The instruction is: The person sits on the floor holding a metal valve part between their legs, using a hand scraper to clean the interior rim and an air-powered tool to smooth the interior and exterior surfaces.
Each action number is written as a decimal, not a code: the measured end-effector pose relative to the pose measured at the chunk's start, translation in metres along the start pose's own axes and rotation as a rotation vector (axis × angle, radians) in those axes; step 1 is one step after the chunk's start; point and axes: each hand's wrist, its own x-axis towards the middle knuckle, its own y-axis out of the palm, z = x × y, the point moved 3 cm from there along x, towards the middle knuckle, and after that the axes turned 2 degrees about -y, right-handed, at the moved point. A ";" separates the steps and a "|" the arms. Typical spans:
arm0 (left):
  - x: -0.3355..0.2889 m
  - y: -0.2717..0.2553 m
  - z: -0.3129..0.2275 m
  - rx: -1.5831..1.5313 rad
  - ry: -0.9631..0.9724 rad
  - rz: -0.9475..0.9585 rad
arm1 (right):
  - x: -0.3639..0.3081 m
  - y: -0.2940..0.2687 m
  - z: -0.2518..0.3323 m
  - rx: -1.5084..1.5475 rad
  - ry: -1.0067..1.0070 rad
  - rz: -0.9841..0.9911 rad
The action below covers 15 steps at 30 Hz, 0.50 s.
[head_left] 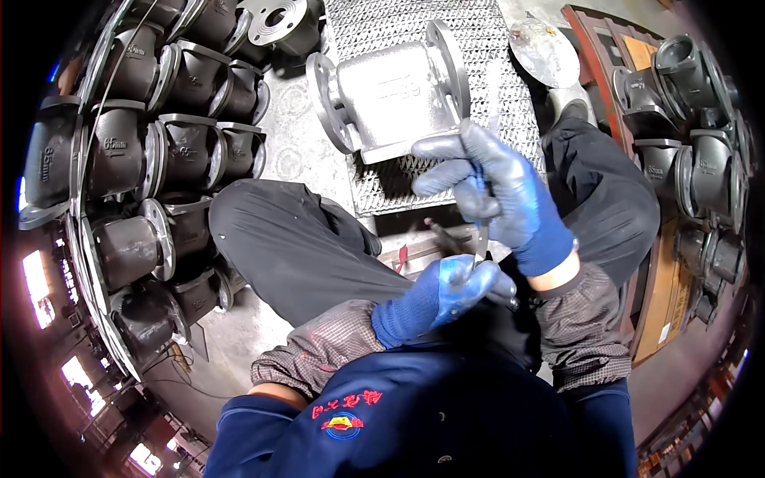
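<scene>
In front of me a silver-grey flanged valve body (398, 92) rests on a metal grating stand (510, 103). Close to my body, my left hand (462, 291), in a blue coated glove, is closed around the lower end of a slim, flat metal tool (482, 241). Above it my right hand (498, 179), gloved alike, has its fingers curled about the tool's upper part, which they mostly hide. Its fingertips point left, just in front of the casting's near edge. Whether they touch the casting I cannot tell.
Dark flanged castings (187, 151) stand stacked at my left, and more castings (709, 163) at the right near an orange-red metal frame (602, 80). A round plate (544, 52) is beyond my right foot. A small red object (402, 256) lies between my legs.
</scene>
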 end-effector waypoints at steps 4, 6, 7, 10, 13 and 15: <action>-0.011 -0.014 -0.001 -0.133 0.300 -0.061 | 0.005 0.013 -0.027 -0.421 -0.386 -0.410; -0.011 -0.020 0.006 -0.161 0.263 0.013 | -0.006 0.015 -0.034 -0.451 -0.376 -0.354; -0.012 -0.021 0.007 -0.186 0.230 0.085 | -0.005 0.009 -0.037 -0.403 -0.382 -0.327; -0.023 -0.049 -0.025 0.111 0.288 0.017 | -0.001 -0.001 -0.033 -0.285 -0.239 -0.381; -0.027 -0.099 -0.094 0.299 0.599 -0.646 | 0.003 -0.002 -0.027 -0.286 -0.253 -0.432; -0.025 -0.139 -0.137 0.747 0.672 -1.156 | 0.003 -0.004 -0.025 -0.238 -0.216 -0.429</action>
